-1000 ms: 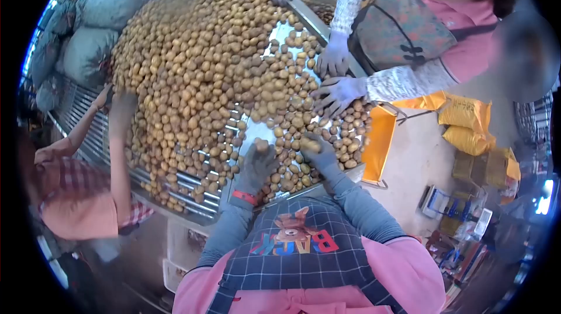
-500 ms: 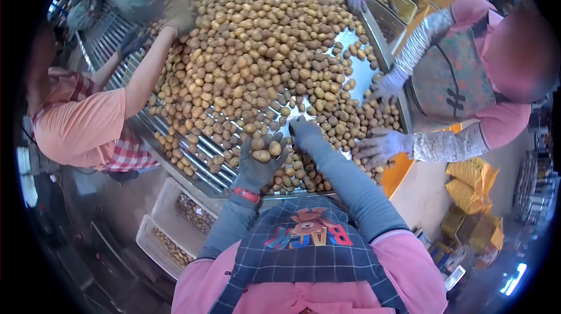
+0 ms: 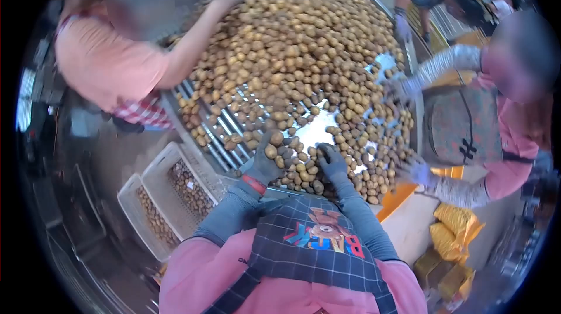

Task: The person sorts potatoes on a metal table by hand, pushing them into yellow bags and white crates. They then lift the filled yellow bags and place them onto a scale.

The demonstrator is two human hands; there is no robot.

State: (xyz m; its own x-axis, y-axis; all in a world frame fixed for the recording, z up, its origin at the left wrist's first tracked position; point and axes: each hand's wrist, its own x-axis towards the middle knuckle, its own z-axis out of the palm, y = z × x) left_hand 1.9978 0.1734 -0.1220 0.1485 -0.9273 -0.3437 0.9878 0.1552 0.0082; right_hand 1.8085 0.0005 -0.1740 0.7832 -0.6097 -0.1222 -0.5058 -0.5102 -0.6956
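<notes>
A large heap of potatoes (image 3: 298, 51) covers the metal sorting table (image 3: 315, 133). My left hand (image 3: 266, 165), in a dark grey glove with a red band at the wrist, is at the near edge, its fingers curled around several potatoes resting in the palm. To its right, my right hand (image 3: 332, 162), also gloved, reaches down onto the potatoes near the bare patch of table. Its fingers are bent and pressed together against the potatoes; whether one is between them is hidden.
Two white crates (image 3: 175, 197) of small potatoes stand at the lower left. A co-worker in orange (image 3: 111, 60) leans in from the left; another with gloved hands (image 3: 415, 171) works at the right. Yellow sacks (image 3: 456, 229) lie on the floor.
My right hand has drawn back toward the near edge. My left hand still holds potatoes. The left co-worker's arm reaches further over the heap, and the whole view has shifted.
</notes>
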